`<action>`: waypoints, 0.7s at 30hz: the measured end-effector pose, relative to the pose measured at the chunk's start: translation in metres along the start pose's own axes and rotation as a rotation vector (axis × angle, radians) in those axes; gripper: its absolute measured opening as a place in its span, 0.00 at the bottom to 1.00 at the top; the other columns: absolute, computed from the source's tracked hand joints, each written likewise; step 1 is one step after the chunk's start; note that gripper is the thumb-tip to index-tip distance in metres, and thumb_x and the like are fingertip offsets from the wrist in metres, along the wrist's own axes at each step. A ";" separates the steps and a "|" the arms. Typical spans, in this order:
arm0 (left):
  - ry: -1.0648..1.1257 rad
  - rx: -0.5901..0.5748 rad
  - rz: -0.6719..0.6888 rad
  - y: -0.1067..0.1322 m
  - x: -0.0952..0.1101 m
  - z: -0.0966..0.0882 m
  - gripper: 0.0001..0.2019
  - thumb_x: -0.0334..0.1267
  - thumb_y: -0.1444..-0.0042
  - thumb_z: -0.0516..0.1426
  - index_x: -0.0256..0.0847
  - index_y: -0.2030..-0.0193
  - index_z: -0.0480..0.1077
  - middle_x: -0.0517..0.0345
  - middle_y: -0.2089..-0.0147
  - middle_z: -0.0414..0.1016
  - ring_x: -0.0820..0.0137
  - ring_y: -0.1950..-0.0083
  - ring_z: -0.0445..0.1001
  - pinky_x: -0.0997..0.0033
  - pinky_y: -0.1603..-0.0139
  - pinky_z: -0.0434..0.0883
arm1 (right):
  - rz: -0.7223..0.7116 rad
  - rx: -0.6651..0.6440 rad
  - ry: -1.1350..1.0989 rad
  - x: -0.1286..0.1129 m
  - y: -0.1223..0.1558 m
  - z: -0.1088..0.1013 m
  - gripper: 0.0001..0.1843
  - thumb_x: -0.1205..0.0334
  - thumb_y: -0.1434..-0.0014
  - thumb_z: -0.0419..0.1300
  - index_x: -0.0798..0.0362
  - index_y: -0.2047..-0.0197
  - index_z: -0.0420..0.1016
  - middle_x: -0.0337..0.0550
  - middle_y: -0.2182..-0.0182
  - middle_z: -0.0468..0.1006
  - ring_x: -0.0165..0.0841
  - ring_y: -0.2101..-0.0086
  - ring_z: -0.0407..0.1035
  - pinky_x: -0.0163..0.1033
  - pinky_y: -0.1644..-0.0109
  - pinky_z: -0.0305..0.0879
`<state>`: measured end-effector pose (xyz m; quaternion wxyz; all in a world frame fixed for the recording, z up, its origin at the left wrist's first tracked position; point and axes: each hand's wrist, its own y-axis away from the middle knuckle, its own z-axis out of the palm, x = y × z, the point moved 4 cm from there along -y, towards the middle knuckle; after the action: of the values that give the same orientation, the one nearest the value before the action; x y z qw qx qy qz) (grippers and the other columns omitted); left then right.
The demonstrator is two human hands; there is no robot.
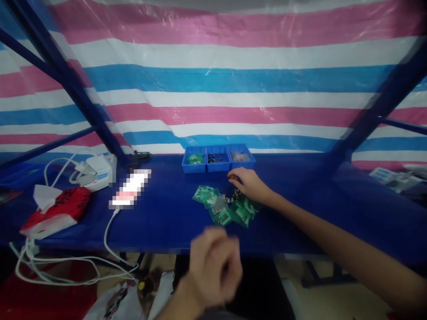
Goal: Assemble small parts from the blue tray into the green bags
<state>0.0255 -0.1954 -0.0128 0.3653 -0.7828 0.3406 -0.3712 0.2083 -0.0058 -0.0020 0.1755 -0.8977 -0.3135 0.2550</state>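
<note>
My right hand [248, 181] reaches over the blue table, fingers curled and thumb bent toward the index finger. Whether anything small is in its grip cannot be made out. Beneath and beside it lie small dark and shiny round parts [236, 194]. Several clear packets with green contents [243, 210] are spread just in front of that hand, and more green packets [206, 194] lie to their left. My left hand [216, 266], blurred, is raised near the front edge with its fingers curled in; its contents, if any, are hidden.
A blue three-compartment tray [218, 167] stands at the back, holding green packets, dark parts and pale pieces. At left are a phone [130, 189] on a cable, a red tissue pack [58, 211] and a white power strip [100, 171]. Blue frame posts [373, 102] flank the table.
</note>
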 end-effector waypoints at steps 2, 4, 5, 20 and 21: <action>0.061 -0.268 -0.139 0.083 0.006 0.035 0.12 0.29 0.37 0.52 0.50 0.55 0.73 0.57 0.62 0.76 0.69 0.58 0.78 0.71 0.54 0.76 | -0.025 -0.010 0.021 -0.002 0.001 0.003 0.08 0.68 0.34 0.56 0.56 0.55 0.76 0.50 0.60 0.80 0.40 0.58 0.71 0.44 0.53 0.66; 0.101 -0.622 -0.373 0.160 -0.010 0.081 0.15 0.31 0.36 0.49 0.52 0.52 0.74 0.59 0.62 0.78 0.69 0.58 0.79 0.70 0.48 0.75 | -0.044 -0.021 0.042 -0.003 0.001 0.005 0.10 0.67 0.32 0.54 0.56 0.54 0.76 0.51 0.59 0.80 0.41 0.57 0.71 0.46 0.52 0.67; 0.039 -0.748 -0.497 0.189 -0.026 0.102 0.16 0.34 0.35 0.49 0.52 0.47 0.73 0.55 0.53 0.79 0.66 0.50 0.78 0.67 0.43 0.74 | -0.052 -0.025 0.050 -0.004 0.002 0.005 0.10 0.67 0.32 0.54 0.56 0.54 0.77 0.51 0.59 0.80 0.41 0.57 0.71 0.46 0.52 0.67; -0.112 -1.386 -0.803 0.237 -0.117 0.191 0.21 0.54 0.38 0.54 0.45 0.47 0.76 0.47 0.46 0.78 0.52 0.43 0.75 0.55 0.43 0.71 | -0.060 -0.053 0.070 -0.002 0.003 0.005 0.11 0.68 0.31 0.53 0.57 0.54 0.77 0.51 0.60 0.79 0.41 0.58 0.70 0.46 0.53 0.68; -0.115 -1.373 -0.807 0.234 -0.115 0.190 0.21 0.54 0.37 0.54 0.44 0.46 0.75 0.46 0.46 0.78 0.52 0.43 0.75 0.54 0.44 0.72 | -0.051 -0.061 0.069 -0.001 0.003 0.005 0.11 0.68 0.32 0.53 0.57 0.54 0.77 0.51 0.60 0.79 0.41 0.58 0.70 0.46 0.53 0.68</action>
<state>0.0647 -0.1597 -0.3310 -0.3440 -0.9137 0.1642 -0.1409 0.2063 -0.0078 -0.0074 0.1654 -0.9027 -0.3376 0.2095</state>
